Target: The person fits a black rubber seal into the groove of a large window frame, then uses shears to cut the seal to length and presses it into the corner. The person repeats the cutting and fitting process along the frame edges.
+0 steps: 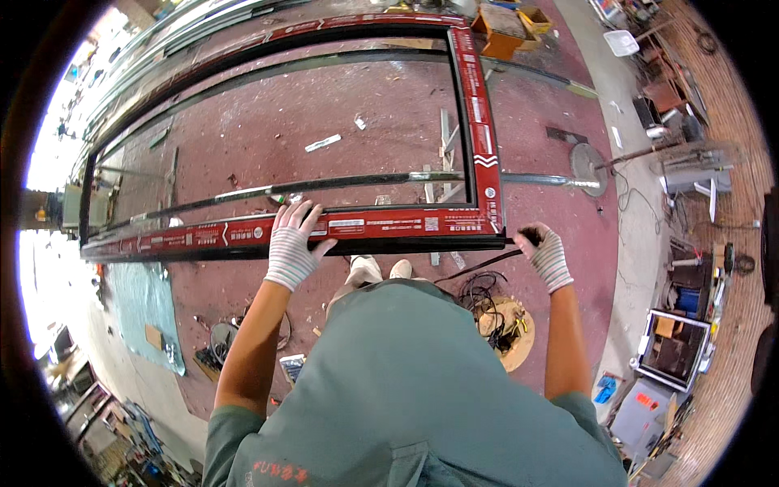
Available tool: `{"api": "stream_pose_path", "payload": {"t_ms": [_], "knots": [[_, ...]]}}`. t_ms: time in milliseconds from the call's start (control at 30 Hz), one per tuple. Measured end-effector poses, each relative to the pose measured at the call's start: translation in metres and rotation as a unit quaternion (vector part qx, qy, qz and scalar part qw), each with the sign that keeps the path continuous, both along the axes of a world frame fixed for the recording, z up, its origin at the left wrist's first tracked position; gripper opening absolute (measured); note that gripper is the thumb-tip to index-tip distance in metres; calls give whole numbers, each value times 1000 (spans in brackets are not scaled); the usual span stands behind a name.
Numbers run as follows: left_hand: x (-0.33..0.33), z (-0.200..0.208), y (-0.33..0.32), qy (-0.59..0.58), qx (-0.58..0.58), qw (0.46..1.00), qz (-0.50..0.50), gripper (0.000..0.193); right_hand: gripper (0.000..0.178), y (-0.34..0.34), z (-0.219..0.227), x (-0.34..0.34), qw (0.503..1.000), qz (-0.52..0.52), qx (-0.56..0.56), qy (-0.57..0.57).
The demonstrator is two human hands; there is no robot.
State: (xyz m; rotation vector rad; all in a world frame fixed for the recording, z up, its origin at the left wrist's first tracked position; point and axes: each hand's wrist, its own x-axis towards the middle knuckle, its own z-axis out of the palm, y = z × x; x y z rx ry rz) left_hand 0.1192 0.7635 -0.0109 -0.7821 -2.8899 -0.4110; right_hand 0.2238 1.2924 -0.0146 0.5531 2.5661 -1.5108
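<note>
A large rectangular window or door frame [484, 138], black with red printed film on its faces, lies across supporting bars in front of me. My left hand [294, 246], in a striped fingerless-tip glove, rests on the near rail with fingers stretched and thumb apart. Beyond the frame's near right corner, my right hand [542, 250] is closed in a pinch, also gloved. From its fingers a thin black strip [495, 260] runs down left toward my waist; it looks like a rubber seal. Part of that strip is hidden behind my body.
Metal bars [552, 179] run under the frame, one ending at a round base [587, 169]. Below right, a round wooden board [517, 333] bears black coils and yellow-handled pliers. An orange box [498, 31] stands at the far right. A pedestal fan [698, 157] lies farther right.
</note>
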Motion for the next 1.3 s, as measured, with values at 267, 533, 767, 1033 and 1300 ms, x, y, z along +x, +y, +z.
{"api": "stream_pose_path", "payload": {"t_ms": [267, 533, 767, 1033, 1300], "knots": [[-2, 8, 8, -28, -20, 999, -17, 79, 25, 30, -55, -10, 997, 11, -20, 80], [-3, 21, 34, -55, -65, 993, -80, 87, 31, -22, -98, 1, 975, -119, -31, 184], [-26, 25, 97, -103, -77, 961, -244, 88, 29, -63, -111, 57, 884, -411, 0, 222], [-50, 7, 130, -117, -22, 915, -386, 88, 32, -186, -173, 296, 867, -452, 35, -206], [-44, -6, 132, -61, 22, 894, -444, 75, 25, -556, -191, 463, 693, -629, 20, -352]]}}
